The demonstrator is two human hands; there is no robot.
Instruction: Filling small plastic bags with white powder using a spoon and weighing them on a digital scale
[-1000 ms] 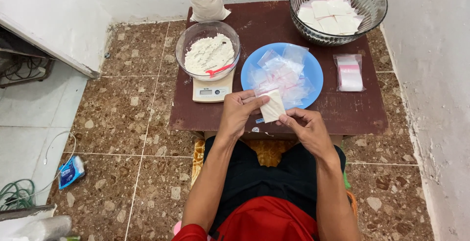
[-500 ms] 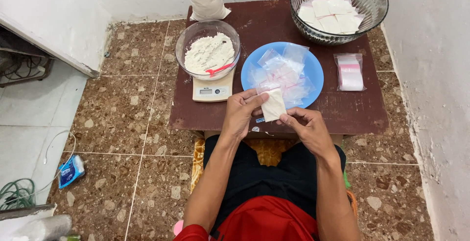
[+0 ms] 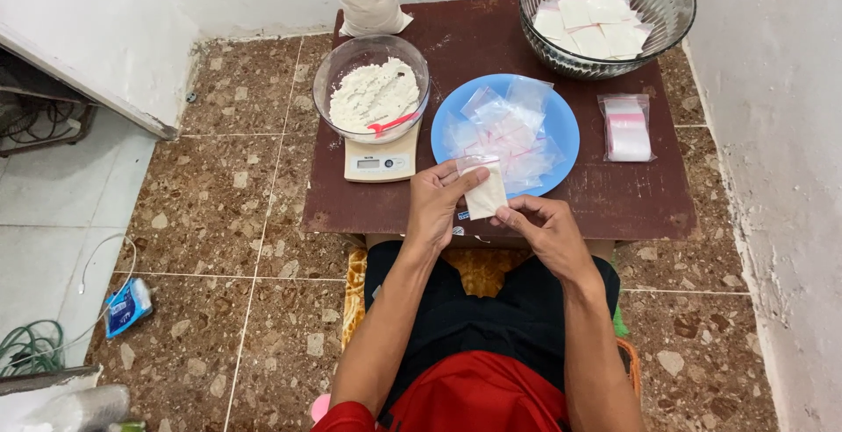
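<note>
Pinching filled pouch (image 3: pixel 485 193), both hands.

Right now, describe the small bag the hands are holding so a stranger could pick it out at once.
Find the dark brown table against the wall, then the blue plate of empty clear bags at its middle. Just below the plate's near edge, the left hand and right hand pinch one small bag: unlike the empty ones, it is filled with white powder.
</note>
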